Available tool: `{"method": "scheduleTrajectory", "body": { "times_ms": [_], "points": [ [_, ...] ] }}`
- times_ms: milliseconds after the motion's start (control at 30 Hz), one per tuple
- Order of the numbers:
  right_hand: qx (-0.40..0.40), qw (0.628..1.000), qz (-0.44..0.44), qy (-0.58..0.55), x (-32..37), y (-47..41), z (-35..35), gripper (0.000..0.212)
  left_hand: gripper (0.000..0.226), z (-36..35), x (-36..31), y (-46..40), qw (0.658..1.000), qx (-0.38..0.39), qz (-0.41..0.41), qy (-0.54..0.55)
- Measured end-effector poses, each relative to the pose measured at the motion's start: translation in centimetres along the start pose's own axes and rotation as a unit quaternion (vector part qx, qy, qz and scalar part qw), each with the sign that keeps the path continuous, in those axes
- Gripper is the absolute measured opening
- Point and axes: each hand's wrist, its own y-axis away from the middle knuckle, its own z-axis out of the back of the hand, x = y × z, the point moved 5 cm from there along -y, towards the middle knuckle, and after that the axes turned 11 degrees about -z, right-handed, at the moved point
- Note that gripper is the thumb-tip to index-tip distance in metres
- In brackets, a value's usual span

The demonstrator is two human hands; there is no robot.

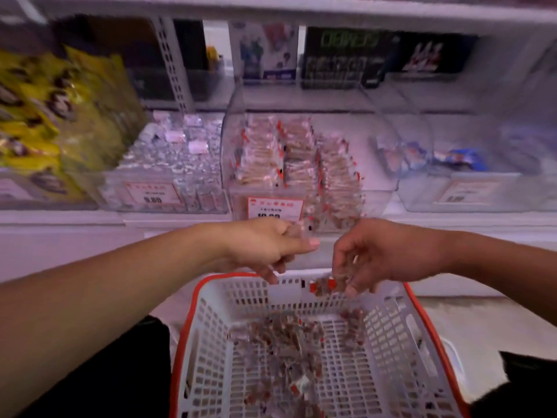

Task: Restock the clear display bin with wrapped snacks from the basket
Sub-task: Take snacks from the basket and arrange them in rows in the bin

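**Both hands over the basket, snacks in the fingers**

Right hand [382, 254]: fingers curled downward, pinching a small bunch of wrapped snacks [324, 287] with red-and-clear wrappers, held just above the far rim of the basket [211, 327]. Left hand [265, 245]: fingers curled, thumb stretched toward the right hand; something clear shows at the knuckles, likely a wrapper, but blur makes the hold uncertain. The two hands sit near each other, not touching.

Basket: white lattice walls, red rim, directly below the hands. A loose scatter of the same snacks lies on its floor.

Clear display bin [376, 188]: on the shelf just beyond the hands, holding upright rows of the wrapped snacks, an orange price tag [275, 208] on its front. Neighbouring clear bins stand to either side; yellow bags [60, 122] at far left.
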Motion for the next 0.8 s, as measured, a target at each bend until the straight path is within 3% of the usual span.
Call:
{"method": "scheduleTrajectory", "body": {
  "times_ms": [133,233,400,500,667,800],
  "points": [
    [-0.172,0.978,0.114,-0.009,3.8,3.7,3.5,0.025,0.038,2.2,-4.6,2.1,0.983,-0.125,-0.137,0.008],
    [-0.237,0.961,0.138,-0.033,5.0,4.8,5.0,0.027,0.04,1.9,-6.4,2.4,0.984,-0.102,-0.143,0.038],
    [-0.253,0.958,0.126,-0.051,4.9,5.0,5.1,0.03,0.057,-0.2,-5.6,2.4,0.987,0.009,-0.07,0.147],
    [-0.245,0.961,0.114,-0.062,4.6,4.8,5.0,0.031,0.041,-0.6,-5.6,2.6,0.978,0.072,-0.056,0.186],
    [-0.247,0.954,0.125,-0.119,4.4,4.1,4.9,0.041,0.034,-0.5,-5.3,2.0,0.978,0.062,-0.036,0.197],
    [-0.256,0.942,0.135,-0.172,3.7,3.7,4.3,0.059,0.019,-1.0,-5.3,1.4,0.957,0.044,-0.032,0.284]
  ]
}}
